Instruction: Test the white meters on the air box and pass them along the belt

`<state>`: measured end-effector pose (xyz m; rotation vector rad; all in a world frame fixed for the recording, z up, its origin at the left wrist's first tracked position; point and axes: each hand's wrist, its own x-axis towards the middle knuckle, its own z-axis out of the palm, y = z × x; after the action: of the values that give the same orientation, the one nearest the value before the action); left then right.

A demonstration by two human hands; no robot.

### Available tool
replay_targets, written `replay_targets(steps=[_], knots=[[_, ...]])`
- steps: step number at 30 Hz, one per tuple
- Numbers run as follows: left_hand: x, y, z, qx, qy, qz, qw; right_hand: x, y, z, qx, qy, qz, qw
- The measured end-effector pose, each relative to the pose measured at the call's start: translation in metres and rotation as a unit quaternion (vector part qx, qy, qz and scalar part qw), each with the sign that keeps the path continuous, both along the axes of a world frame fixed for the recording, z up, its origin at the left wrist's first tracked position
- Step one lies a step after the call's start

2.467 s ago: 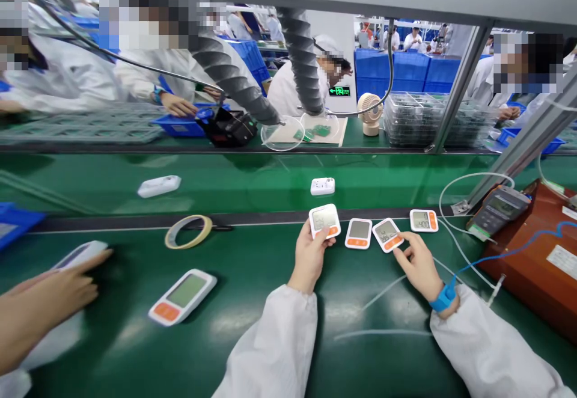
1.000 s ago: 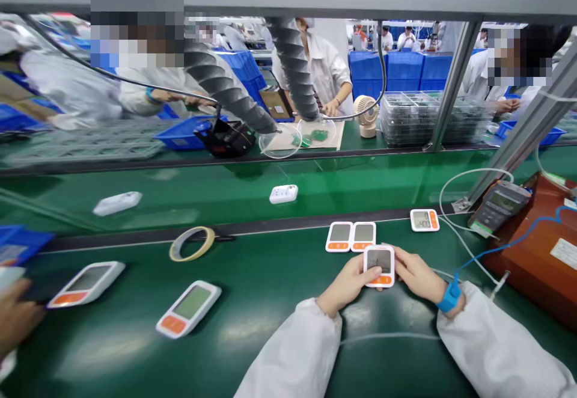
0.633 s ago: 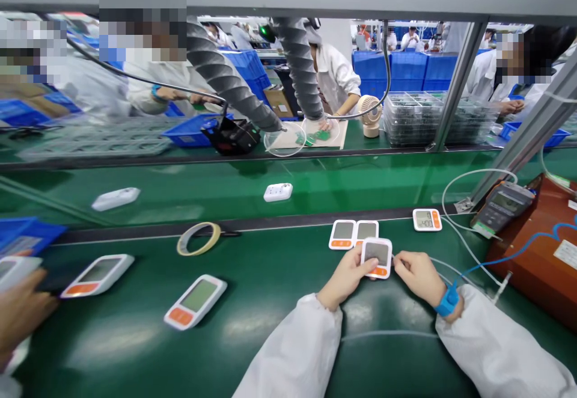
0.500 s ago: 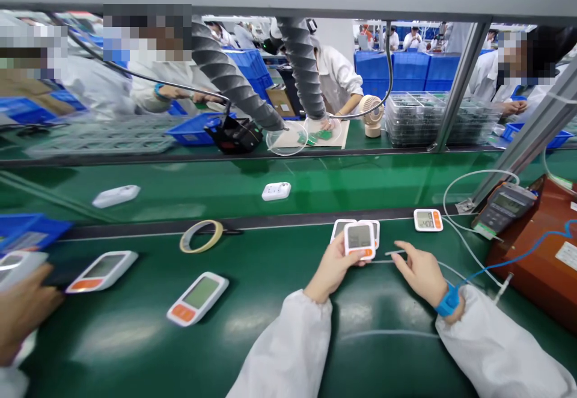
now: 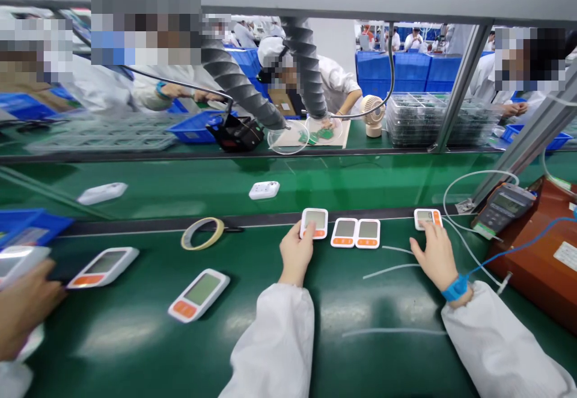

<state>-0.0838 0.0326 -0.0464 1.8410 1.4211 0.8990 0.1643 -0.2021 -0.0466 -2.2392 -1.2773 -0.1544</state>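
My left hand (image 5: 295,255) grips the lower edge of a small white unit with a grey screen (image 5: 314,220), low on the green bench at the left end of a row. Two matching white and orange units (image 5: 345,232) (image 5: 368,233) lie side by side just right of it. My right hand (image 5: 433,255), with a blue wrist strap (image 5: 456,288), rests its fingertips on a fourth unit (image 5: 425,216) further right, whose screen shows digits. Thumb and fingers are apart and do not grip it.
A tape roll (image 5: 202,232) and two longer white monitors (image 5: 199,294) (image 5: 103,267) lie to the left, near a co-worker's hand (image 5: 22,308). At the right are thin white tubes (image 5: 392,270), a handheld meter (image 5: 502,205) and a brown box (image 5: 541,254). Two white parts (image 5: 264,189) (image 5: 101,193) ride the belt behind.
My left hand carried the unit from in front of me to the left end of the row. My right hand let go of it and reached out to the far right unit.
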Motion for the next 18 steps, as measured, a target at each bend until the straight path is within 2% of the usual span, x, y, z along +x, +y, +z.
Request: replay_targets(steps=[4, 7, 10, 12, 13, 15, 18], knots=[[-0.005, 0.004, 0.001, 0.023, 0.074, -0.036, 0.996, 0.018, 0.002, -0.011, 0.041, -0.034, -0.072, 0.996], [-0.002, 0.006, 0.001, 0.059, 0.105, -0.045, 0.992, 0.024, 0.005, -0.020, 0.040, -0.002, -0.078, 0.996], [0.007, -0.002, 0.005, 0.128, 0.099, -0.024, 0.986, 0.031, 0.009, -0.025, 0.066, 0.074, -0.089, 0.991], [0.016, -0.018, 0.010, 0.200, 0.055, -0.027, 0.978, 0.038, 0.012, -0.026, 0.089, 0.118, -0.110, 0.983], [0.022, -0.031, 0.012, 0.228, 0.025, -0.051, 0.972, 0.041, 0.012, -0.026, 0.095, 0.132, -0.120, 0.979], [0.034, -0.061, 0.016, 0.223, -0.036, -0.160, 0.961, 0.045, 0.013, -0.025, 0.096, 0.153, -0.129, 0.975], [0.050, -0.108, 0.015, 0.098, -0.085, -0.368, 0.921, 0.046, 0.010, -0.019, 0.095, 0.195, -0.119, 0.969]])
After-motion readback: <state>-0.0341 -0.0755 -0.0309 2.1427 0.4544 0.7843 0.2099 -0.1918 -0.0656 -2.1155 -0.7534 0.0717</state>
